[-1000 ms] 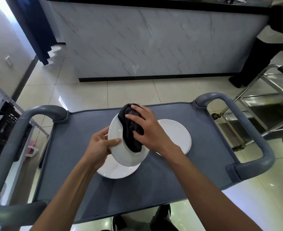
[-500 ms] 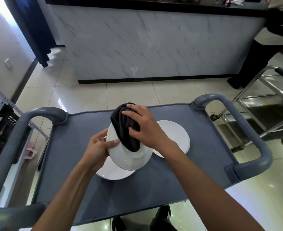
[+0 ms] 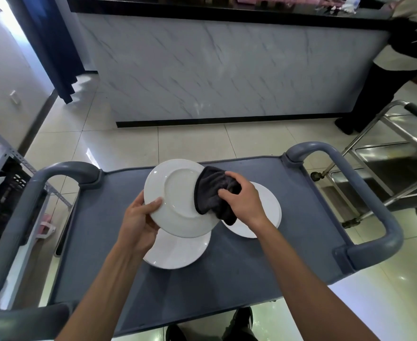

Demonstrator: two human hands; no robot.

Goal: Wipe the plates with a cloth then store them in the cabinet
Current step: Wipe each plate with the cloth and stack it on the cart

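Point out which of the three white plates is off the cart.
The plate gripped by the left hand, tilted, with the dark cloth against it. The other two plates lie flat on the cart.

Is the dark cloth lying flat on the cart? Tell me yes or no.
No, the right hand grips the dark cloth against the right edge of the held plate, above the cart.
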